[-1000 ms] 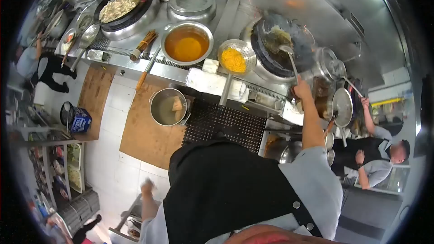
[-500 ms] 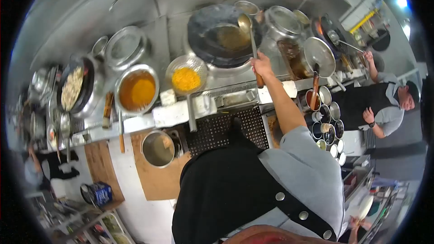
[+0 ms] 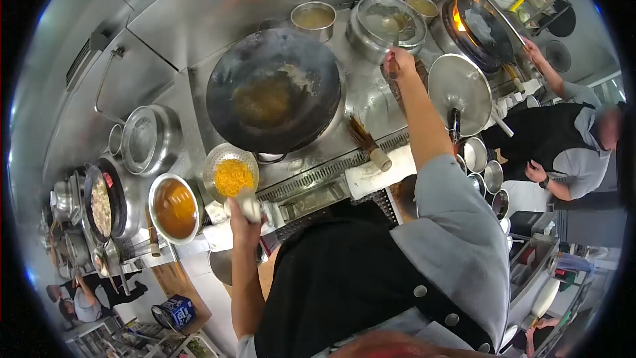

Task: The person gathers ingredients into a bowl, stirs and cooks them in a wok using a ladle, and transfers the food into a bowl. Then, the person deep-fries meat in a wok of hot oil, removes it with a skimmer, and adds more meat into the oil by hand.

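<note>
Right hand on ladle, left hand on cloth, wok between.
From my remote view, the right hand (image 3: 401,63) is closed round the ladle (image 3: 399,22), its bowl over the round metal pot (image 3: 358,38), beyond the wok (image 3: 222,103); the handle grip probably keeps fingers off heat. The left hand (image 3: 244,223) grips a white cloth (image 3: 249,204) beside the strainer (image 3: 210,167) of yellow shreds (image 3: 232,176), likely as padding; whether it also grips the strainer's handle, I cannot tell.
</note>
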The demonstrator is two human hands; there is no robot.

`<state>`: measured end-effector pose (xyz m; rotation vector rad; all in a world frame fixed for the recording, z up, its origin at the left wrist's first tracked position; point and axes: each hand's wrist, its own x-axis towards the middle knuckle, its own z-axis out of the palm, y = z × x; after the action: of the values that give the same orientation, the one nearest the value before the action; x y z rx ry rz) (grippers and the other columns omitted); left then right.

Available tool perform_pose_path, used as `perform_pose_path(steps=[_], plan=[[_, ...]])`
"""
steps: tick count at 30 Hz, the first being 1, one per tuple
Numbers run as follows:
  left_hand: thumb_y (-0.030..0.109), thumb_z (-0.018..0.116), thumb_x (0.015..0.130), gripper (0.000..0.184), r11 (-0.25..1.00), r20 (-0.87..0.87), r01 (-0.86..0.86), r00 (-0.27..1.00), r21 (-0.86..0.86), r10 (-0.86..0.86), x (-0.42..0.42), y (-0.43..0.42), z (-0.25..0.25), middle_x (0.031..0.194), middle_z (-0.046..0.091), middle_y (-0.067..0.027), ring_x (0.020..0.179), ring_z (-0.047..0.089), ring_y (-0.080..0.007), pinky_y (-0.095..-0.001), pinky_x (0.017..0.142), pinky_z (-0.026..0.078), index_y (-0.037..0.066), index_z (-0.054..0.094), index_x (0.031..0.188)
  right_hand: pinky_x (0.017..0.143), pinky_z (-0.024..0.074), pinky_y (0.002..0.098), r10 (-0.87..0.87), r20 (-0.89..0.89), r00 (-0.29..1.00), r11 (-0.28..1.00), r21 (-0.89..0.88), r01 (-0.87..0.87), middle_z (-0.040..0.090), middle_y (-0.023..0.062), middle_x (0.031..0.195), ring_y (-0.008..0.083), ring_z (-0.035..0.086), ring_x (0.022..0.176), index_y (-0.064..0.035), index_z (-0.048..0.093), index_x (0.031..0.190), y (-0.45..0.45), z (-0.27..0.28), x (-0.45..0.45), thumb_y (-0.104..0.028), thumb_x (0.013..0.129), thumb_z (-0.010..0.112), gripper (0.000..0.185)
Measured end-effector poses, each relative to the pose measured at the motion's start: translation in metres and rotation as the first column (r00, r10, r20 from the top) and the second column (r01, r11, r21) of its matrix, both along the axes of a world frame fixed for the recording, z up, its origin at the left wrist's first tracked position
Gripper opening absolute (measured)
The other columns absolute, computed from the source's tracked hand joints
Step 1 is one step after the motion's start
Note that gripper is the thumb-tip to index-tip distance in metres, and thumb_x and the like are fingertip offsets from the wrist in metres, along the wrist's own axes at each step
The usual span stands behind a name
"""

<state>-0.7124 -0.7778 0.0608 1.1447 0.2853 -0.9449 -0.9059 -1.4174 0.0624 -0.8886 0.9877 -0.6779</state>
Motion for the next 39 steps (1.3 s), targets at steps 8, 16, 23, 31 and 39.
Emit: perform_pose_path(steps=[8,16,23,31,39], plan=[[0.045,0.064,0.097,0.036,0.978,0.023,0.021,0.999,0.208,-0.027,0.034,-0.139,-0.011,0.091,0.068,-0.0048,0.071,0.064,-0.0208,-0.0391,0.059,0.05,0.011,0.063,0.111,0.047,0.0366,0.0258,-0.029,0.601,0.799,0.932,0.306,-0.197,0.046,-0.0046,0.063,0.0089,0.045,0.052,-0.0147,0.051,0.082,0.104,0.035,-0.025,-0.029,0.105,0.055,0.027],[0.047,0.063,0.101,0.035,0.994,0.09,0.105,0.99,0.045,-0.108,0.017,-0.111,0.017,0.084,0.068,-0.0006,0.068,0.064,-0.0146,-0.0315,0.053,0.047,0.012,0.064,0.104,0.047,0.0338,0.0247,0.119,0.759,0.64,0.794,0.314,-0.521,0.049,-0.0035,0.066,0.009,0.045,0.053,-0.0148,0.052,0.086,0.259,0.057,-0.019,-0.032,0.104,0.058,0.026],[0.009,0.074,0.087,0.043,0.992,0.353,-0.117,0.931,0.043,0.094,0.01,0.095,0.049,0.109,0.071,-0.0098,0.092,0.068,-0.0208,-0.0344,0.082,0.054,-0.001,0.061,0.127,0.045,0.0396,0.0311,0.45,0.024,0.893,0.892,0.032,-0.451,0.056,0.0023,0.075,0.0135,0.05,0.052,-0.0082,0.051,0.135,0.302,0.077,0.036,-0.014,0.1,0.059,0.036],[0.016,0.068,0.086,0.035,0.738,0.224,-0.316,0.948,0.596,0.225,-0.165,0.431,-0.183,0.095,0.069,-0.0129,0.079,0.067,-0.0217,-0.0404,0.068,0.056,0.004,0.06,0.117,0.045,0.0511,0.0306,0.447,0.183,0.875,0.814,0.323,-0.483,0.061,0.0029,0.073,0.0147,0.057,0.05,-0.0057,0.06,0.104,0.399,0.035,0.069,-0.015,0.096,0.063,0.012],[0.03,0.058,0.095,0.033,0.234,-0.111,0.277,0.831,0.932,-0.544,-0.418,0.534,-0.22,0.102,0.072,-0.0191,0.082,0.07,-0.033,-0.0467,0.074,0.056,0.007,0.065,0.117,0.052,0.0517,0.0338,-0.036,-0.683,0.73,0.422,-0.672,-0.608,0.067,0.0073,0.087,0.0152,0.063,0.063,-0.0034,0.06,0.105,0.354,-0.048,0.117,-0.016,0.095,0.06,0.016]])
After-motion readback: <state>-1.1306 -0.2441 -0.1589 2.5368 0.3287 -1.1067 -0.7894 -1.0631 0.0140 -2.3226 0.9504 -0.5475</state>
